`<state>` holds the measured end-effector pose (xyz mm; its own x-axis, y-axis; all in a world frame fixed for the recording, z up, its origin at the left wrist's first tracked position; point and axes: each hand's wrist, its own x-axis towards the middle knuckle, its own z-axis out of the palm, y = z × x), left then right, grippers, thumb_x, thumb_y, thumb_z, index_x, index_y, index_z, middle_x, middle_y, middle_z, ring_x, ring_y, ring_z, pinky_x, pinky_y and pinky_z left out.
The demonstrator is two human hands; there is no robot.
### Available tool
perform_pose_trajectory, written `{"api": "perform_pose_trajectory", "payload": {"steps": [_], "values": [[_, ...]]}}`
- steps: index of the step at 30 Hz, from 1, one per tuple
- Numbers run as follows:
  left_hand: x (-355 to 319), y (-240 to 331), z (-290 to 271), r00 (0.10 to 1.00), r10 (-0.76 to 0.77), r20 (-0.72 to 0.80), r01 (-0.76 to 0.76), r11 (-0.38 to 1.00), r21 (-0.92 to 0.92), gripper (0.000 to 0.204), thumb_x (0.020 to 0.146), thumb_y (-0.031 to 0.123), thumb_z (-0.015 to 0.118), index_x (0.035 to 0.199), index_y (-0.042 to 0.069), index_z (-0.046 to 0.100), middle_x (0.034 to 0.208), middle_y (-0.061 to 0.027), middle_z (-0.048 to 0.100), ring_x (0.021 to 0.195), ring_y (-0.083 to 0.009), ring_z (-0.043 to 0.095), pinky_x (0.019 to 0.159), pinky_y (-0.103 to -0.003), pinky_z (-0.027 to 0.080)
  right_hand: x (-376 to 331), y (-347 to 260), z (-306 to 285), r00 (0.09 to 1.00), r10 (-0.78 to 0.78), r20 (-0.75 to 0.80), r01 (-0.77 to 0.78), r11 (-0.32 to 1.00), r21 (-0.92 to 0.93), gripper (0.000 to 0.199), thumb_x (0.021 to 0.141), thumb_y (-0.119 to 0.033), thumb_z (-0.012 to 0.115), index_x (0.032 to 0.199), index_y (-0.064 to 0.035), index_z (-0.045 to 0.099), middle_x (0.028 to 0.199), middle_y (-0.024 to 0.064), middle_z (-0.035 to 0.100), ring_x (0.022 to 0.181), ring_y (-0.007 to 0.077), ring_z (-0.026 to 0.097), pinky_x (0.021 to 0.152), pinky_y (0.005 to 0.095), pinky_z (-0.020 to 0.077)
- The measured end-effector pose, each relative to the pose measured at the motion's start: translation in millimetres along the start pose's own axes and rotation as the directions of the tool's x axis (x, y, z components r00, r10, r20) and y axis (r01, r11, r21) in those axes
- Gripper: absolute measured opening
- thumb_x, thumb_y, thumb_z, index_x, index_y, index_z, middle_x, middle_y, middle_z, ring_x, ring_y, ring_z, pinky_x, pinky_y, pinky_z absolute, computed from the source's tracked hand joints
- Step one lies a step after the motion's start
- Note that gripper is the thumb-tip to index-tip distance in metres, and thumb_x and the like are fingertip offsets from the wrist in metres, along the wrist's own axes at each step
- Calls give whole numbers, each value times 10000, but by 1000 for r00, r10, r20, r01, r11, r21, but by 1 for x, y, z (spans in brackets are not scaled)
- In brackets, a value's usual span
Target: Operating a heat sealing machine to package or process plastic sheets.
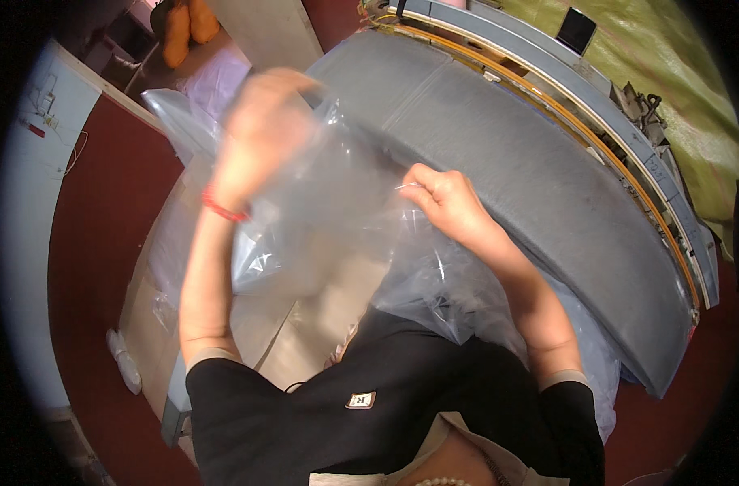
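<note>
Clear, thin plastic film hangs in front of my body, loose and creased; whether it is a bag or a flat sheet I cannot tell. My right hand is closed, thumb and fingers pinched on the film's upper right part. A thin pale line, perhaps the film's edge, shows at those fingertips. My left hand, with a red band at the wrist, is raised over the film's upper left part. Motion smears its fingers, so its grip does not show.
A long grey surface curves from top centre to lower right, with a metal rail along its far side. Beyond it hangs yellow-green sheeting with a dark phone-like rectangle. Brown cardboard lies below the film.
</note>
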<state>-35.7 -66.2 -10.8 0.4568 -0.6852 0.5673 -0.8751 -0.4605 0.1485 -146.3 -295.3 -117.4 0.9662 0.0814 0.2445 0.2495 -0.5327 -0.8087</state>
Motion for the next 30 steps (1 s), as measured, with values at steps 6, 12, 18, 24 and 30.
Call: {"api": "perform_pose_trajectory", "payload": {"steps": [6, 12, 18, 24, 30], "values": [[-7, 37, 78, 769, -67, 636, 479, 718, -504, 257, 774, 153, 589, 985, 7, 566, 981, -94, 544, 891, -155, 509, 721, -267, 390, -13, -18, -24, 976, -124, -182, 94, 982, -162, 120, 796, -151, 550, 837, -43, 517, 579, 133, 513, 537, 272, 537, 499, 336, 415], [1, 49, 96, 874, -402, 275, 345, 113, -932, 138, 843, 151, 486, 859, 33, 555, 921, -58, 551, 859, -180, 529, 740, -290, 420, -40, 12, -35, 955, 88, -282, 20, 933, 360, 62, 819, -93, 516, 850, -39, 506, 628, 66, 526, 580, 164, 539, 552, 283, 428], [15, 81, 101, 887, -460, 46, 243, 380, -892, 158, 879, 219, 453, 851, 71, 500, 919, -61, 541, 1031, -290, 478, 877, -412, 376, -35, 29, -34, 932, -18, -362, 198, 863, 466, 76, 840, -95, 508, 785, -52, 538, 1120, 108, 456, 1055, 160, 423, 818, 259, 361], [1, 78, 109, 877, -409, 252, 84, -386, -919, 165, 889, 220, 421, 838, 73, 477, 900, -55, 527, 1017, -292, 481, 903, -474, 340, -1, 49, -34, 962, 121, -243, 94, 691, 716, 66, 823, -107, 539, 814, -45, 560, 1295, 132, 350, 1208, 230, 316, 941, 308, 295], [-8, 75, 108, 881, -364, 302, 80, -515, -854, 174, 899, 218, 395, 830, 73, 461, 877, -48, 516, 989, -276, 491, 922, -509, 318, 20, 59, -37, 999, -45, 31, -16, 307, 952, 117, 815, -193, 570, 841, -83, 596, 1209, 167, 427, 1040, 174, 459, 870, 312, 355]]}}
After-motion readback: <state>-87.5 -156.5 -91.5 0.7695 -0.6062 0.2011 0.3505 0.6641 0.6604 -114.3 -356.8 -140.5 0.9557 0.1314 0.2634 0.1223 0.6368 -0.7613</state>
